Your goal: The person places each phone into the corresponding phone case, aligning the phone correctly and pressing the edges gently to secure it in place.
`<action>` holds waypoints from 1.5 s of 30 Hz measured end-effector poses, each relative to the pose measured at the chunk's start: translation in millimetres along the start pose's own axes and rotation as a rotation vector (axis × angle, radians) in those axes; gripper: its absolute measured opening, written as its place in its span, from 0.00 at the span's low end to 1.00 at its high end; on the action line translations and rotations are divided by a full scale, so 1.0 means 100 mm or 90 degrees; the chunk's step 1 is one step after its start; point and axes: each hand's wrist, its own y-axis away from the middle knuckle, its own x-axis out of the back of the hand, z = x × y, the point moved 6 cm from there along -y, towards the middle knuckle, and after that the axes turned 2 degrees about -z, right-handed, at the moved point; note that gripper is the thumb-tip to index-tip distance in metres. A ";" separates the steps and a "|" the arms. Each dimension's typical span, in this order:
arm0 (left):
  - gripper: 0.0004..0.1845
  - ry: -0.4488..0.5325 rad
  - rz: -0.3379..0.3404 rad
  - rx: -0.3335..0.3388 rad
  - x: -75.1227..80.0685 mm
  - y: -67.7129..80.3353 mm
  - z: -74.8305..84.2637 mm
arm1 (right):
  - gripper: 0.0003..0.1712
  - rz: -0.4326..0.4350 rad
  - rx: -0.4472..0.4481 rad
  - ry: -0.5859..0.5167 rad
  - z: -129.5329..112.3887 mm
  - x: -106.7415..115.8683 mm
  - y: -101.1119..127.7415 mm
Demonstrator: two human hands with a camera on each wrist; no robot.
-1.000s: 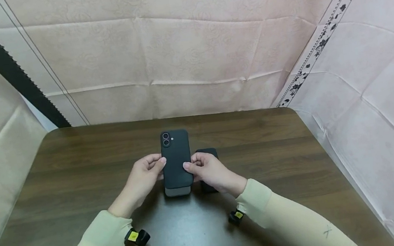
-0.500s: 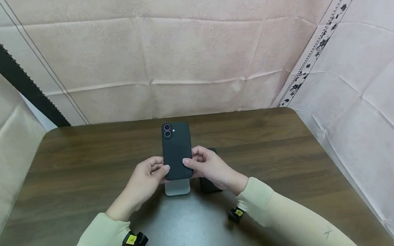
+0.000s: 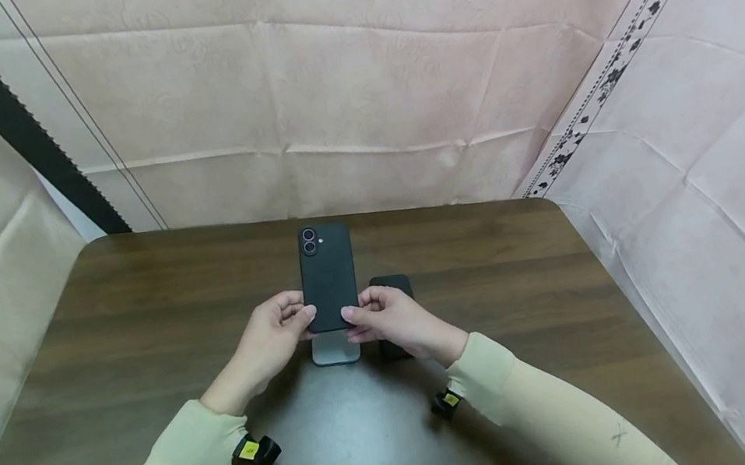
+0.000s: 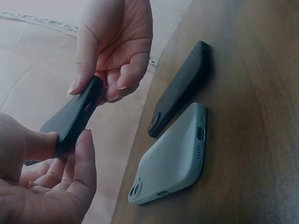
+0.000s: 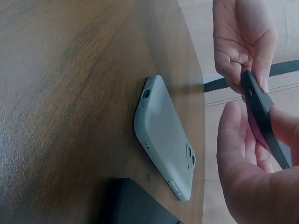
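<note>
A smartphone in a black case (image 3: 327,278) is raised over the table, its back with two camera lenses facing up in the head view. My left hand (image 3: 268,348) pinches its left edge near the lower end, thumb on top. On the opposite edge, my right hand (image 3: 402,323) pinches it the same way. A pinkish surface shows along its underside (image 5: 258,126) in the right wrist view. Below it lies a light grey phone or case (image 4: 170,154), camera end away from me. Right of that, partly behind my right hand, lies a black phone or case (image 4: 180,91).
The dark wooden table (image 3: 143,318) extends around both hands. Pale cloth sheets (image 3: 361,92) hang behind it and along its sides. Small black wrist cameras (image 3: 260,450) are strapped under the sleeves.
The black-cased phone has moved up and away from me in both hands, uncovering more of the grey one. Lately it shifted slightly left. The two lying on the table stay put.
</note>
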 end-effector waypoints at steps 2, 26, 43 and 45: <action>0.15 0.002 0.000 0.004 0.00 0.00 -0.01 | 0.19 0.005 0.000 0.025 -0.01 0.00 0.00; 0.15 0.005 -0.071 0.034 -0.11 0.05 -0.11 | 0.13 0.054 0.048 -0.010 -0.07 0.10 -0.03; 0.16 0.076 -0.055 0.052 -0.09 0.07 -0.08 | 0.16 0.053 0.026 -0.018 -0.04 0.05 -0.03; 0.17 0.071 -0.051 0.050 -0.09 0.07 -0.08 | 0.16 0.057 0.024 -0.017 -0.04 0.06 -0.03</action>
